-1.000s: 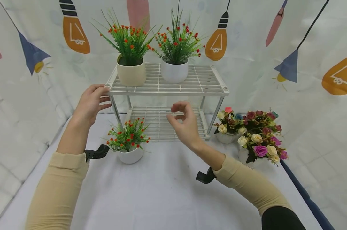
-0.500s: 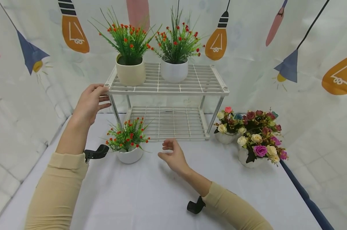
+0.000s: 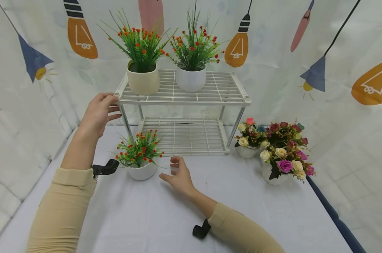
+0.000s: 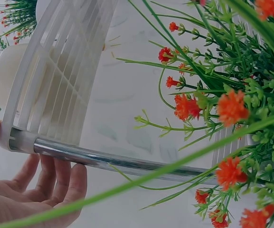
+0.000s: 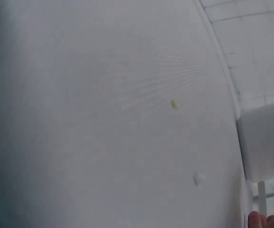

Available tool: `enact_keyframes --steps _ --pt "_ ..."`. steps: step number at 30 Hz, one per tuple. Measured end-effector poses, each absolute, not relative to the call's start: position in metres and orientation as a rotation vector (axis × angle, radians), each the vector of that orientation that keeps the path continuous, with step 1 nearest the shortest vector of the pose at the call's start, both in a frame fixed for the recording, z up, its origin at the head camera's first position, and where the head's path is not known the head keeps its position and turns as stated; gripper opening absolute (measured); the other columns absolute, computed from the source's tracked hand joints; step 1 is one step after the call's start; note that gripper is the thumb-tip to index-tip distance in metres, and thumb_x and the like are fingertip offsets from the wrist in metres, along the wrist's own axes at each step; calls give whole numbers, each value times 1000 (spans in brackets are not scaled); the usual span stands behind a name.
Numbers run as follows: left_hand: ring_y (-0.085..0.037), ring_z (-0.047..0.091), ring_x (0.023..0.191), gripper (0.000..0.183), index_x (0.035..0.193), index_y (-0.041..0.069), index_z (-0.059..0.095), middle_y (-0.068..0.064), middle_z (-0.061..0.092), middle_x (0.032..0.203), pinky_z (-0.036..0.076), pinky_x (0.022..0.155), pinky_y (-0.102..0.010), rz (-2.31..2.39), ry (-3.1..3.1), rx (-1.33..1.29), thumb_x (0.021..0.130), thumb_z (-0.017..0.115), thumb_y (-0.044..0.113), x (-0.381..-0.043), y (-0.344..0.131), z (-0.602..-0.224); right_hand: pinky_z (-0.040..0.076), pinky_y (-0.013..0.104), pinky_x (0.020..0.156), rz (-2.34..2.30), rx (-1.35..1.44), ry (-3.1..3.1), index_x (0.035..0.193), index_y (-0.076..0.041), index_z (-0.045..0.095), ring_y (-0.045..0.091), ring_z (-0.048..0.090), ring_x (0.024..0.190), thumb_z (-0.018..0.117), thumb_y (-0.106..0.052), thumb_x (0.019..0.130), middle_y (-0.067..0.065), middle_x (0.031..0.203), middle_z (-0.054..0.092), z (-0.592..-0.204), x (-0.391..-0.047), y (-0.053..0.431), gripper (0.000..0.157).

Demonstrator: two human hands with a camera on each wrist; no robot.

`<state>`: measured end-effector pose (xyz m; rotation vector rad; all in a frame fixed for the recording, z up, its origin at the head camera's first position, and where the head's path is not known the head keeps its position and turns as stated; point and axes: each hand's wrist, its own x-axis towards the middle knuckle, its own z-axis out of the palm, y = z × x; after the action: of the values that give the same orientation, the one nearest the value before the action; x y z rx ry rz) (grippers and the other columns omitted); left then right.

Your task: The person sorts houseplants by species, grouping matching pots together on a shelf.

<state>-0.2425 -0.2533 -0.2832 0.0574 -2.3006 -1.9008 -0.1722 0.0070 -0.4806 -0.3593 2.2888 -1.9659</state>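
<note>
My left hand (image 3: 96,113) grips the upper left front corner of a white two-tier wire shelf (image 3: 210,103). In the left wrist view its thumb lies on one side of the corner and its fingers (image 4: 72,183) on the other, against the metal post (image 4: 122,159). My right hand (image 3: 180,178) is low over the table, thumb and fingers spread apart, holding nothing. To its left, a short gap away, stands a small white pot (image 3: 142,172) of red-orange flowers (image 3: 140,149), before the shelf's left front leg. Only fingertips (image 5: 254,219) of that hand show in the right wrist view.
On the top tier stand a cream flowerpot (image 3: 143,82) and a white flowerpot (image 3: 191,80), both with tall grassy plants. Right of the shelf, several pots of artificial roses (image 3: 281,153) cluster on the white tablecloth (image 3: 153,218). A printed curtain (image 3: 273,70) hangs behind.
My right hand has come down from in front of the shelf and moved left toward the small white pot. The left hand stays at the shelf corner.
</note>
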Motion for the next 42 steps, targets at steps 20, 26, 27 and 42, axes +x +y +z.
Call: enact_keyframes --steps 20,26,27,42 --pt "-16 55 107 51 144 9 39 -1 50 121 47 92 -36 -1925 -2294 53 107 49 42 -246 -259 -281 41 43 106 -2069 -225 2378 149 -5 32 32 40 134 93 -21 77 11 146 40 -477 -172 -57 96" --pt "-16 55 108 49 142 11 40 0 51 121 46 95 -39 -1921 -2288 56 107 49 44 -247 -259 -281 38 42 110 -2129 -213 2406 150 -6 29 28 41 135 97 -19 71 2 143 40 -477 -171 -78 105" --pt "-16 55 108 49 142 11 40 0 51 121 45 96 -40 -1921 -2288 59 107 49 44 -247 -259 -281 38 41 111 -2140 -199 2412 149 -7 30 25 41 136 98 -19 70 1 142 41 -477 -171 -81 105" --pt "-17 55 108 52 144 10 40 0 51 122 45 98 -41 -1933 -2272 77 107 50 45 -246 -255 -284 35 32 113 -2196 -341 2524 151 -15 34 11 43 133 100 -9 61 -4 144 45 -486 -176 -99 111"
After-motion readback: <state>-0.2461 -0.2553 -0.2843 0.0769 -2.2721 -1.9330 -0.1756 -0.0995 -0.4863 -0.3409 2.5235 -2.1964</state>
